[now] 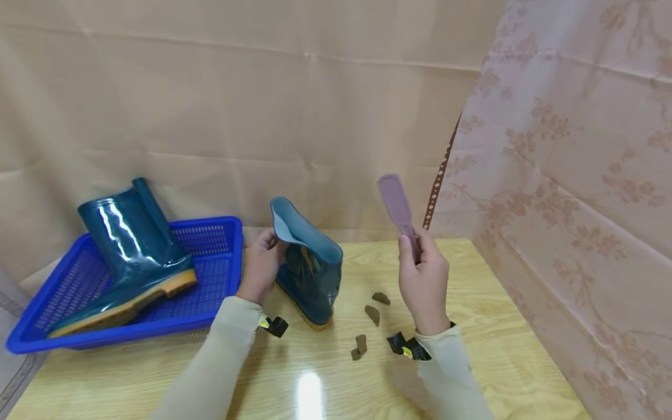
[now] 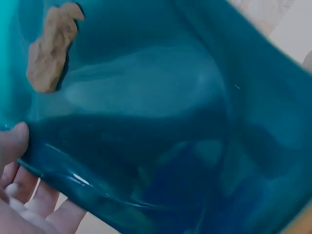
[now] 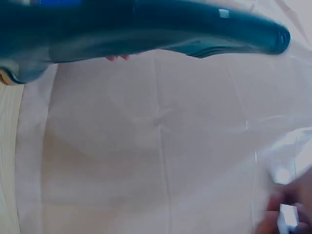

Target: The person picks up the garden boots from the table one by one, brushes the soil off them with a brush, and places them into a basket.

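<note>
A dark green rubber boot [image 1: 315,286] stands tilted over the table, and my left hand [image 1: 262,262] grips the edge of its shaft, thumb on one side and fingers on the other. In the left wrist view a brown lump of dried mud [image 2: 51,48] clings to the boot's green side, close to my fingers [image 2: 44,200]. My right hand [image 1: 425,280] holds a purple paddle-shaped tool [image 1: 396,201] by its handle, its flat end pointing up and apart from the boot. The tool's far face is hidden.
Several brown mud pieces [image 1: 372,315] lie on the wooden table [image 1: 504,350] between my hands. At the left, a blue plastic basket [image 1: 220,262] holds a second green boot [image 1: 131,239], sole towards me. A beige cloth [image 1: 315,116] hangs behind; a flowered cloth [image 1: 577,204] hangs at right.
</note>
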A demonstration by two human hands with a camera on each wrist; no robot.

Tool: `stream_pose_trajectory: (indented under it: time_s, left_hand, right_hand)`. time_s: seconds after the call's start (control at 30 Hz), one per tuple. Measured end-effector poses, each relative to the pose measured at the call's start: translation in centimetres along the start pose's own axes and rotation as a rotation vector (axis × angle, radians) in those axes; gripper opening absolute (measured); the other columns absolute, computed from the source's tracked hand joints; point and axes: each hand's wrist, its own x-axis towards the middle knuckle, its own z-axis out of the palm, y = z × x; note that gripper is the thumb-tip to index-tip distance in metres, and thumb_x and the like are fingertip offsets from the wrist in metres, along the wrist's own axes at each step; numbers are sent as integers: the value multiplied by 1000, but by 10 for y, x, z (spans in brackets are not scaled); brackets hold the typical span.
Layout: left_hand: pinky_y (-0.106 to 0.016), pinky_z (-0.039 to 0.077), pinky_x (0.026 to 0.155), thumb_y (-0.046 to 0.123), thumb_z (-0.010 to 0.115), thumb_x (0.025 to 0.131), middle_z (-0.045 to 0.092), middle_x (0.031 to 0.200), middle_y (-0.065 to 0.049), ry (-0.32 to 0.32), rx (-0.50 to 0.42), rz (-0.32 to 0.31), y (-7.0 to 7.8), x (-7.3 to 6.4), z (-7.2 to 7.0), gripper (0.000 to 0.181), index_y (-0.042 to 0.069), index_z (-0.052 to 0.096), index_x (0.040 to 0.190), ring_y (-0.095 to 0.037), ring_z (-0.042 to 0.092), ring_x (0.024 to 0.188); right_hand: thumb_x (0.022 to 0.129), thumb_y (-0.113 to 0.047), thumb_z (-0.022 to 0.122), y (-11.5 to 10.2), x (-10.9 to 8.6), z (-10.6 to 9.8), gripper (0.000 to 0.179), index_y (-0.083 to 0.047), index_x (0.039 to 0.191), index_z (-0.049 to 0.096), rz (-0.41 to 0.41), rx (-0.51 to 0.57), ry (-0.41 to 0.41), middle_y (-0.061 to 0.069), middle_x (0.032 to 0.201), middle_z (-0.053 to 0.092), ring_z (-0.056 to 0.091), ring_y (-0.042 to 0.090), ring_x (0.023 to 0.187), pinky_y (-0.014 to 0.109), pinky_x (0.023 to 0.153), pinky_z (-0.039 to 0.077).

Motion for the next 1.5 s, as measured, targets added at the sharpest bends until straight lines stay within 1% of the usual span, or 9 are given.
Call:
stream_pose_trajectory:
  time_s: [0.17, 0.27, 0.4, 0.57, 0.73, 0.9, 1.03, 1.23, 1.5]
  left_hand:
    - [-24, 47, 63, 22, 65, 104, 62, 86, 7, 61, -16, 40, 8, -6, 7, 21, 3, 65, 113, -10, 51, 74]
    - [-23, 52, 63, 25, 66, 103, 59, 90, 2, 92, 14, 74, 17, -11, 13, 24, 4, 63, 114, -10, 53, 76]
    - [-24, 56, 68, 25, 66, 103, 61, 100, -6, 101, 106, 156, 29, -19, 20, 27, 3, 62, 120, -14, 57, 81]
    - [-25, 57, 73, 18, 65, 104, 60, 105, -11, 57, 166, 199, 26, -27, 19, 26, 3, 59, 124, -21, 58, 87]
    - [-33, 59, 82, 16, 65, 104, 66, 109, -13, -76, 278, 199, 18, -33, 8, 29, 5, 58, 129, -22, 63, 96]
    - [-46, 60, 87, 24, 70, 101, 68, 119, -6, -262, 502, 226, 28, -42, -6, 36, 17, 60, 135, -25, 63, 111]
    - [-45, 60, 89, 29, 66, 103, 65, 127, -4, -365, 487, 246, 38, -46, -9, 36, 20, 60, 138, -25, 61, 119]
    - [-44, 58, 91, 24, 53, 110, 68, 128, -4, -335, 467, 326, 41, -50, -5, 30, 18, 64, 138, -22, 64, 117]
    - [-47, 60, 89, 26, 52, 110, 70, 123, -12, -311, 342, 234, 39, -48, -7, 31, 10, 62, 135, -29, 68, 114]
  right_hand:
    - [104, -7, 60, -2, 2, 2, 23, 15, 112, 62, -171, 325, 311, 5, 74, 56, 49, 5, 62, 16, 54, 38]
    - [102, -18, 67, -1, 1, 3, 40, 21, 102, 57, -332, 434, 399, 6, 66, 52, 47, 5, 57, 16, 52, 36]
    - [101, -19, 69, 3, 0, 0, 37, 17, 98, 63, -448, 391, 224, 10, 64, 53, 45, 4, 55, 16, 49, 34]
    - [95, 0, 69, 9, -3, -3, 15, -1, 108, 74, -391, 154, -201, -1, 68, 56, 43, 4, 54, 17, 47, 35]
    - [97, -9, 70, 10, -6, -1, 19, -10, 115, 74, -315, -41, -428, -9, 71, 58, 45, 3, 54, 21, 46, 37]
    - [99, -14, 69, 9, -6, 2, 17, -13, 115, 74, -286, -118, -492, -12, 70, 56, 42, 2, 53, 22, 46, 36]
    - [100, -14, 69, 9, -6, 4, 17, -13, 116, 75, -280, -121, -499, -13, 71, 55, 42, 2, 53, 22, 46, 35]
    - [101, -14, 68, 12, -8, 6, 18, -14, 117, 75, -279, -107, -515, -13, 72, 55, 43, 2, 54, 23, 47, 36]
    - [101, -18, 69, 10, -8, 9, 23, -16, 123, 74, -258, -118, -583, -11, 74, 54, 45, 4, 57, 23, 49, 37]
